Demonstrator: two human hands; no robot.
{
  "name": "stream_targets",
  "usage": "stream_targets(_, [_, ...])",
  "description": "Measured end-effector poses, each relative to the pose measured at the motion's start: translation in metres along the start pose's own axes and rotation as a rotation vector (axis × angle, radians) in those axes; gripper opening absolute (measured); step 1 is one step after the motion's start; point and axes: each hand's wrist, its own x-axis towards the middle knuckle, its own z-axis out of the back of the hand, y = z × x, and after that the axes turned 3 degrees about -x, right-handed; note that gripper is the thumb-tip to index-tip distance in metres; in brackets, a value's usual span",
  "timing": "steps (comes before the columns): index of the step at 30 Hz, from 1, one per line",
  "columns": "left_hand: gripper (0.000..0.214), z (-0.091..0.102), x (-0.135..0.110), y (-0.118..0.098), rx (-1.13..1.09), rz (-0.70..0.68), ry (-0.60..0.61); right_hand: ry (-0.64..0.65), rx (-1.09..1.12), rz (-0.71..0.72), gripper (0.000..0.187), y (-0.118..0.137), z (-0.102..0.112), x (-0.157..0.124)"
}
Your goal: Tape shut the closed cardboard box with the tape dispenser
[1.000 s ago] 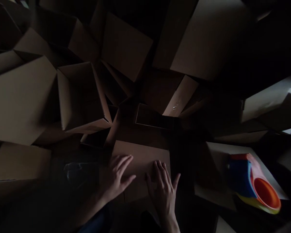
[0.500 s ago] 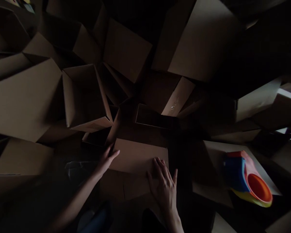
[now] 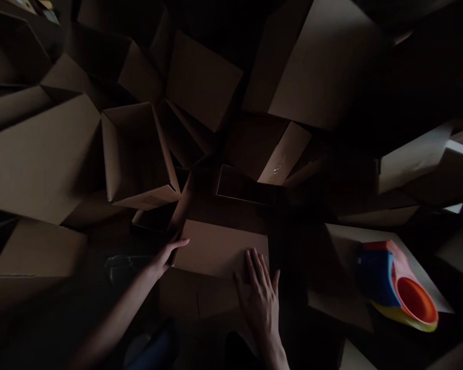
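And here, low at centre, a brown rectangular cardboard box (image 3: 216, 249) is seen, its plain flat top faintly lit. Its left edge is overlapped by the left hand's (image 3: 165, 255) thumb, any grip untellable with the fingers hidden; the right hand (image 3: 261, 295), fingers spread, nothing clasped, is laid across its right side.

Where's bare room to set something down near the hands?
Bare: top of the box between left hand and right hand. Perhaps free, but dark: strip between right hand and carton by multicoloured object. Crowded: cartons beyond the box.
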Motion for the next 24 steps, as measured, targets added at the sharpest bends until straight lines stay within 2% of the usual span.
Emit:
stream_targets(6, [0.075, -0.003, 0.002, 0.001, -0.011, -0.056, -0.012, -0.067, -0.016, 0.017, 0.060, 0.002, 0.002, 0.006])
stream_targets(10, [0.066, -0.004, 0.006, 0.000, 0.114, -0.153, -0.023, -0.099, -0.046, 0.030, 0.059, 0.004, 0.002, 0.007])
stream_targets(12, [0.064, -0.005, 0.006, 0.001, 0.285, -0.330, -0.102, -0.092, -0.056, 0.025, 0.058, 0.004, 0.002, 0.006])
stream_targets(14, [0.063, -0.009, -0.001, 0.001, 0.509, -0.612, -0.223, -0.081, -0.058, 0.024, 0.057, 0.003, 0.003, 0.006])
stream_targets(16, [0.059, -0.020, -0.016, 0.002, 0.744, -0.906, -0.277, -0.068, -0.057, 0.027, 0.055, 0.002, 0.004, 0.005])
stream_targets(17, [0.056, -0.028, -0.025, 0.004, 0.863, -1.023, -0.253, -0.061, -0.057, 0.028, 0.054, 0.002, 0.005, 0.005])
stream_targets(19, [0.053, -0.045, -0.045, 0.012, 1.092, -1.136, -0.108, -0.045, -0.059, 0.026, 0.052, 0.001, 0.007, 0.006])
stream_targets(21, [0.057, -0.059, -0.058, 0.026, 1.300, -1.169, 0.032, -0.035, -0.064, 0.024, 0.051, 0.002, 0.008, 0.005])
stream_targets(24, [0.072, -0.067, -0.057, 0.054, 1.517, -1.184, 0.067, -0.032, -0.059, 0.028, 0.050, 0.002, 0.007, 0.004])
